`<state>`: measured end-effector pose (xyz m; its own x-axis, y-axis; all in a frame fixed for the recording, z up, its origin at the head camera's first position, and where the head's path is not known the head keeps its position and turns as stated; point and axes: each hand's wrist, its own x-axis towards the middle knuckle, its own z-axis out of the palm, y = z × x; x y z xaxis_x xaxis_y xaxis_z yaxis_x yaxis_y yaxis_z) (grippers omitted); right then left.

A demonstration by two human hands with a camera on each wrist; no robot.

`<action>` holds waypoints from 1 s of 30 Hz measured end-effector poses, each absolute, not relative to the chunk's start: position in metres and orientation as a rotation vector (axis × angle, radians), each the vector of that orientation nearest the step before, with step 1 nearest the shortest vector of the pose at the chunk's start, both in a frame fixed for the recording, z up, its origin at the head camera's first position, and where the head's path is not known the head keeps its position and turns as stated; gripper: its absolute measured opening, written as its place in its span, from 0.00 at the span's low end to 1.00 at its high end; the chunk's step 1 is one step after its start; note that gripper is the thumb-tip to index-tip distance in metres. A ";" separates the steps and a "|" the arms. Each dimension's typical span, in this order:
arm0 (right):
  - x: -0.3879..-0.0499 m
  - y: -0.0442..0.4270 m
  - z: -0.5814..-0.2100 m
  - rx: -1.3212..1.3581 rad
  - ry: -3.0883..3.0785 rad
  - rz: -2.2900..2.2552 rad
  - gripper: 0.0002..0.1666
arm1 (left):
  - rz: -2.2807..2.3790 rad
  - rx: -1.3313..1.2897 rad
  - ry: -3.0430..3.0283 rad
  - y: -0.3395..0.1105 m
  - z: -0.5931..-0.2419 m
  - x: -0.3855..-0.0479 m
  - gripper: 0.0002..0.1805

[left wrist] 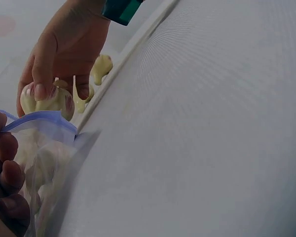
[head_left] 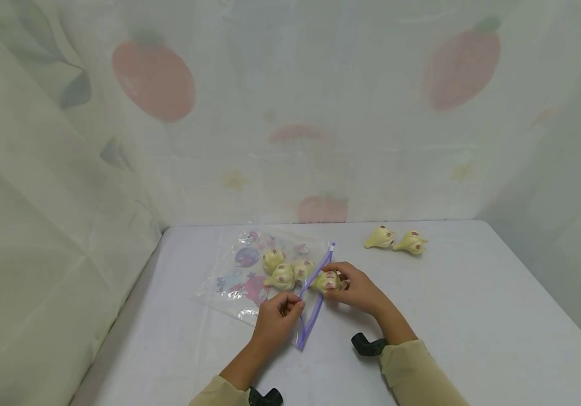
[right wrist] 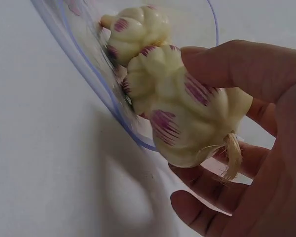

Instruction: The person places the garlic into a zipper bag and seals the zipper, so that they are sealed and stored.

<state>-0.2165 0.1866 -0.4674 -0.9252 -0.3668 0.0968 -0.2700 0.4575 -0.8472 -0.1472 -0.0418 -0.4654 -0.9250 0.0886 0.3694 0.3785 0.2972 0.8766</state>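
Observation:
A clear zip bag (head_left: pixel 236 296) with printed pictures and a purple zip edge lies on the table, its mouth parted toward the right. My left hand (head_left: pixel 276 320) pinches the purple edge (left wrist: pixel 39 117) of that mouth. At the opening, my right hand (head_left: pixel 358 290) grips a garlic bulb (right wrist: pixel 187 118) with purple streaks and a fibrous root tuft, thumb on one side and fingers on the other. Inside the bag sit several more garlic bulbs (head_left: pixel 282 276), seen through the plastic. The held bulb is partly hidden by the fingers in the head view.
Two more garlic bulbs, one on the left (head_left: pixel 379 237) and one on the right (head_left: pixel 411 243), lie near the table's back edge. The white table (head_left: pixel 473 316) meets a curtain (head_left: pixel 371 169) with strawberry prints behind. A dark wrist device (head_left: pixel 368 344) sits at each sleeve.

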 end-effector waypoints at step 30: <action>-0.214 0.170 -0.474 -0.362 2.760 -1.386 0.27 | -1.658 -0.479 -2.293 -0.049 -0.499 -0.163 0.03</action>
